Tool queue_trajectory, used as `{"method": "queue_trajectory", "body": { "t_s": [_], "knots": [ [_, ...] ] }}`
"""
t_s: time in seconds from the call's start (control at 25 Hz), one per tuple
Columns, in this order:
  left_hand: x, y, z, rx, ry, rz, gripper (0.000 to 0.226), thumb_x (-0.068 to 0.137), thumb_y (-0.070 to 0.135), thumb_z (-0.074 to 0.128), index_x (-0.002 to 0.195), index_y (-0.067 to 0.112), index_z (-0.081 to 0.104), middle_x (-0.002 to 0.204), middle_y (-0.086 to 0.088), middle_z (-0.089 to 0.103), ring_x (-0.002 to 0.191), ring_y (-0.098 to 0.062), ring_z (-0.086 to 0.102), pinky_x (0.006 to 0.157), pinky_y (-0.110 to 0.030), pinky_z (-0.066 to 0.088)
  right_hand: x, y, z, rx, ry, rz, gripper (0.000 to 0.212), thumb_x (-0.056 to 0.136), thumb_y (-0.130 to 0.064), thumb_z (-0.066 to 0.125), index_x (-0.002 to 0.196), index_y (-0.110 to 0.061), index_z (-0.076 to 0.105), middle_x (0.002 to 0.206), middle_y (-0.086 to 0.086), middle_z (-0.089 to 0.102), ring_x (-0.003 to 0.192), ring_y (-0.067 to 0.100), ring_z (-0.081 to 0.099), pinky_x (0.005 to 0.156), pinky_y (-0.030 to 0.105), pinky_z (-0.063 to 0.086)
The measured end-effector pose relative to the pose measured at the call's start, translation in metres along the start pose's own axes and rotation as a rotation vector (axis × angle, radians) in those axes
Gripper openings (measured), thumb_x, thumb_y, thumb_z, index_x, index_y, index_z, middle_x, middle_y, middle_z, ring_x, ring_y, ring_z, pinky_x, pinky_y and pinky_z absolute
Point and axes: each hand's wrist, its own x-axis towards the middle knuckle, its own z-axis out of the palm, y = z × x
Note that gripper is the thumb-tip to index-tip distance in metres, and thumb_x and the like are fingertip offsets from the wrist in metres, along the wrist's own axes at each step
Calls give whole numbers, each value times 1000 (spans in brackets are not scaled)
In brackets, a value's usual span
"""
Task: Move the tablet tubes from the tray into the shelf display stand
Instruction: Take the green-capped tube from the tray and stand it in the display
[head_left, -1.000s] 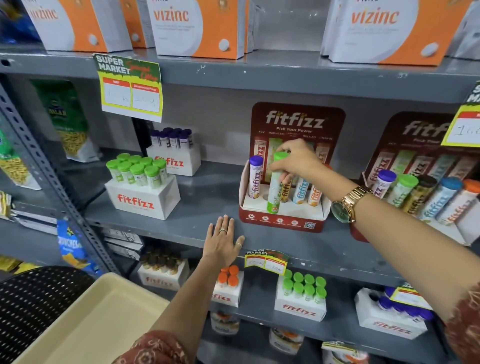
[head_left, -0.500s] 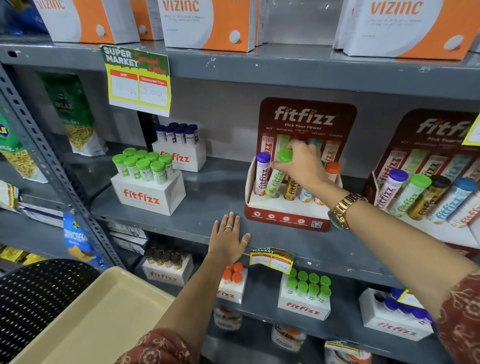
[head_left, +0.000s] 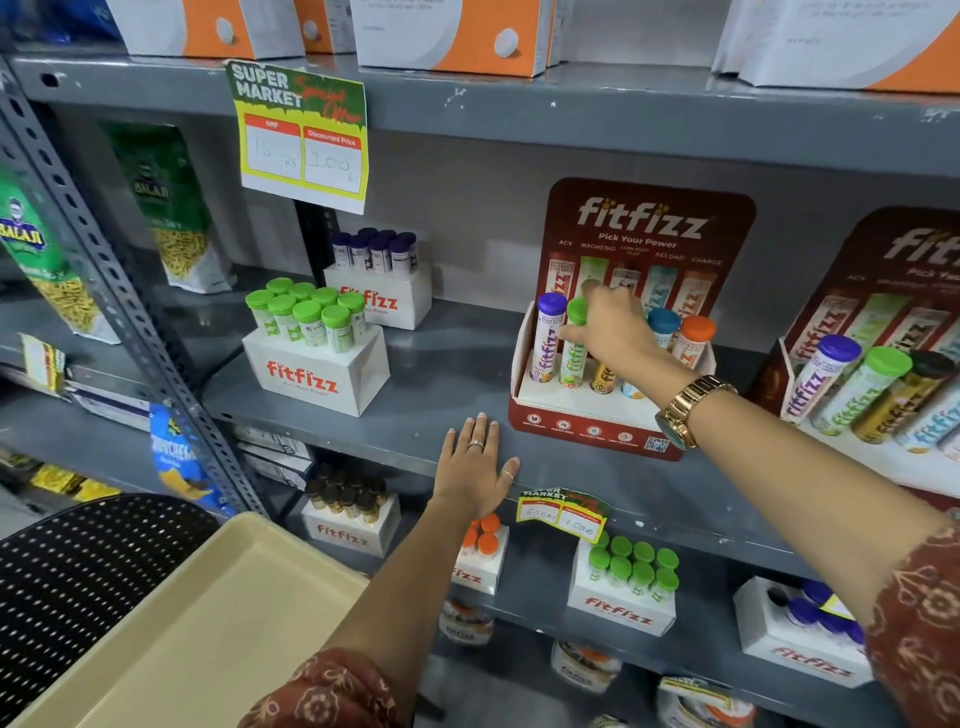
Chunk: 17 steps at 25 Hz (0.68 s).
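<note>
The red fitfizz display stand (head_left: 592, 423) stands on the middle shelf. It holds a purple-capped tube (head_left: 546, 338), a green-capped tube (head_left: 573, 353), a gold tube partly hidden by my hand, a blue-capped tube (head_left: 663, 325) and an orange-capped tube (head_left: 696, 335). My right hand (head_left: 613, 327) grips the top of the green-capped tube, which sits in its slot beside the purple one. My left hand (head_left: 475, 470) lies flat, fingers apart, on the shelf's front edge. The beige tray (head_left: 208, 623) at the lower left shows no tubes.
White fitfizz boxes with green-capped (head_left: 311, 358) and purple-capped tubes (head_left: 379, 275) stand left of the stand. A second red stand (head_left: 878, 374) with tubes is at the right. Price tags (head_left: 301, 135) hang from shelf edges. A black perforated chair (head_left: 78, 571) is beside the tray.
My right hand has lowered the green-capped tube from above its slot down into the stand beside the purple tube. My left hand has stayed flat on the shelf edge.
</note>
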Motion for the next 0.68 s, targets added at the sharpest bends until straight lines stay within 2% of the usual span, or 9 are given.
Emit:
{"method": "queue_trajectory", "body": {
  "t_s": [0.12, 0.32, 0.4, 0.52, 0.68],
  "knots": [
    [0, -1, 1, 1, -5, 1, 63, 98, 48, 19, 148, 14, 0, 159, -8, -2, 146, -25, -4, 117, -39, -4, 8, -2, 4, -50, -106, 65, 44, 87, -28, 69, 118, 0, 53, 118, 19, 59, 106, 33, 60, 84, 40, 52],
    [0, 0, 1, 9, 6, -4, 63, 98, 48, 19, 148, 14, 1, 159, -8, -1, 146, -25, -3, 117, -39, -4, 15, -5, 9, -100, -87, 93, 45, 89, -28, 67, 120, 1, 51, 118, 20, 60, 109, 34, 59, 85, 41, 51],
    [0, -1, 1, 5, 10, -5, 63, 98, 48, 19, 148, 14, 1, 159, -8, 0, 146, -26, -3, 118, -39, -3, 12, -7, 8, -133, -45, 63, 48, 88, -24, 68, 124, 1, 48, 119, 21, 59, 112, 36, 57, 87, 43, 51],
    [1, -1, 0, 6, 6, -4, 63, 98, 47, 19, 148, 13, 1, 159, -8, -1, 146, -25, -3, 118, -40, -3, 5, -8, 7, -186, 114, -68, 48, 87, -17, 70, 124, 2, 47, 112, 23, 61, 105, 39, 63, 82, 44, 56],
    [2, 4, -7, -11, -52, -33, 63, 99, 46, 20, 148, 11, 3, 159, -8, 0, 146, -24, -4, 117, -46, -3, -12, -8, 1, -245, 242, -160, 34, 91, -16, 65, 118, 0, 52, 107, 20, 65, 96, 38, 68, 74, 40, 57]
  ]
}}
